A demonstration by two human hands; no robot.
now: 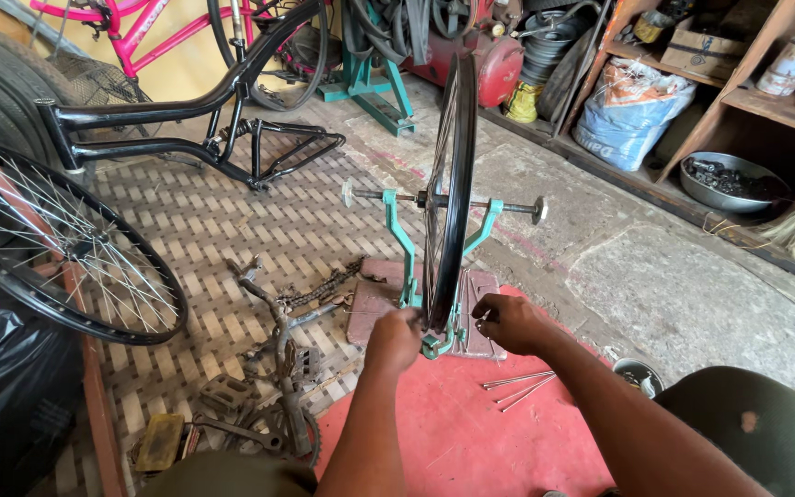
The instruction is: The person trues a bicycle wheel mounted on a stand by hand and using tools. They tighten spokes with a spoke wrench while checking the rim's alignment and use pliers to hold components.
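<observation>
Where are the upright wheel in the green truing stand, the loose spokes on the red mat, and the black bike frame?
upright wheel [457,138]: head view, on its black rim.
loose spokes [519,387]: head view, mid-length of the bundle.
black bike frame [186,106]: head view, on its upper tube.

My left hand [394,339] and right hand [508,322] touch the glossy black metal wheel rim [448,184], strung with thin bright steel spokes. It sits in a green-painted metal truing stand [404,248], its paint chipped and dull. Beneath lies a matt red mat [453,433], smooth but dusty. Loose bare-steel spokes [519,385] shine on it. The rusty bicycle chain [319,287] looks rough, the woven plastic mat [204,230] coarse.
</observation>
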